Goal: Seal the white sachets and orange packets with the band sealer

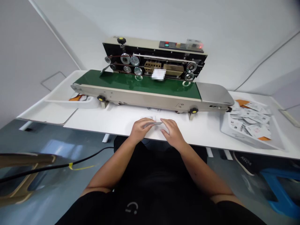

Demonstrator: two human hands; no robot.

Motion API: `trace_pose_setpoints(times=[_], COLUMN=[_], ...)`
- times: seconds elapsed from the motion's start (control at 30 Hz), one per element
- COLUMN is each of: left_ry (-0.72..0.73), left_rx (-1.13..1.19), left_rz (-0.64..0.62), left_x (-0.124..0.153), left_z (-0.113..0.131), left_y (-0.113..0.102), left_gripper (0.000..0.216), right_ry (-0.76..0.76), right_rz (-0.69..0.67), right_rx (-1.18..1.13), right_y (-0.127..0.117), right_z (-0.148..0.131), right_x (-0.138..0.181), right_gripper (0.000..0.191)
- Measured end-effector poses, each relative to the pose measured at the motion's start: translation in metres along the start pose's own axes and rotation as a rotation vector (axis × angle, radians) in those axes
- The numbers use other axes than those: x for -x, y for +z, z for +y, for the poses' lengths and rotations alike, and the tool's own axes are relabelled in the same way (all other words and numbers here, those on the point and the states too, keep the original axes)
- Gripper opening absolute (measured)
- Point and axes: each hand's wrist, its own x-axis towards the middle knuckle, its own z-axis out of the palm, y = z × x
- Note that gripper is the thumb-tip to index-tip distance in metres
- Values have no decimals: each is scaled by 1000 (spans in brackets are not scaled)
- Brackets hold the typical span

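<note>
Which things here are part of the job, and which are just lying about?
Part of the job:
- left hand holding a flat sachet
- right hand touching the sachet's end
- band sealer with a green conveyor belt
- tray of printed sachets

Just lying about:
- black cable
- blue plastic frame
- shoe on the floor

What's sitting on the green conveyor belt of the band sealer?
One white packet lies on the belt near the sealing blocks. Its print is blurred, and the belt beneath it is hidden.
</note>
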Motion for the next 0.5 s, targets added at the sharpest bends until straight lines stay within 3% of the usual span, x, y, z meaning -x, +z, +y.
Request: trace_pose_setpoints(times=[0.1, 0.17, 0.23, 0.33, 0.43, 0.5], left_ry=[84, 82, 38, -28, -74, -101], left_rx=[9, -68, -185, -373, -532, -592], left_rz=[-80, -66, -84, -228, -319, -335], left_x=[0, -1, -2, -4, -5, -6], left_z=[-4, -6, -5, -3, 0, 1], left_y=[0, 2, 5, 12, 17, 18], left_gripper=[23, 25, 32, 38, 35, 36], right_ry=[32, 105, 209, 376, 549, 595], right_rz=[4, 67, 238, 503, 552, 529], right_rx=[-153, -245, -339, -441, -460, -496], right_y=[-6, -24, -57, -121, -177, -198], right_z=[-9, -9, 0, 24, 50, 64], right_x=[-4, -14, -32, -74, -120, -146], right_gripper=[26, 21, 18, 23, 18, 8])
